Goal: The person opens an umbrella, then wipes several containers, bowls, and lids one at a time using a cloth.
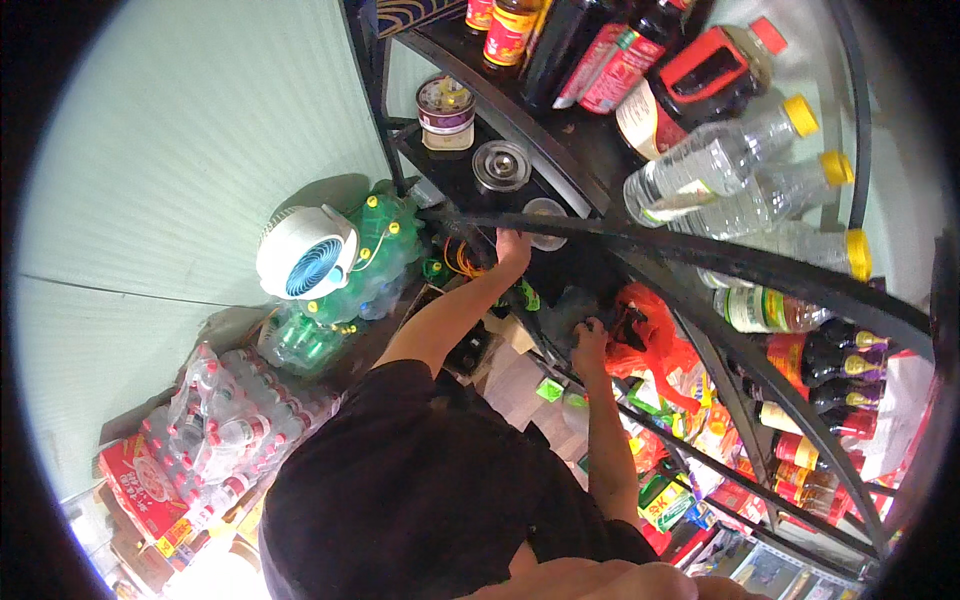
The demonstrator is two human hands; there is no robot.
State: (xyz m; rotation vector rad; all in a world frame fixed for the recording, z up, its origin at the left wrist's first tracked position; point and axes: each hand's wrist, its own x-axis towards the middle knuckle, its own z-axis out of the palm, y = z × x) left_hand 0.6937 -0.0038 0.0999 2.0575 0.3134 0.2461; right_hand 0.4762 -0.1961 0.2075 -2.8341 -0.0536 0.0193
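Note:
My left hand (513, 247) reaches into a black metal shelf, next to a clear round plastic container (546, 223). Its fingertips pass behind a black shelf bar (645, 234), so its grip is hidden. Lower and to the right, my right hand (591, 340) has bent fingers by a dim, see-through item (574, 311) on the dark shelf board. Whether it holds that item is unclear. Just right of this hand lies a red plastic bag (660, 352). A glass-like lid with a knob (502, 166) and a stacked round tub (446, 109) sit farther back.
Clear bottles with yellow caps (709, 169) and dark sauce bottles (840, 367) crowd the right shelves. A white fan (309, 251) rests on wrapped green bottles (382, 247) at left. Packed water bottles (232, 420) and a red carton (142, 480) stand lower left.

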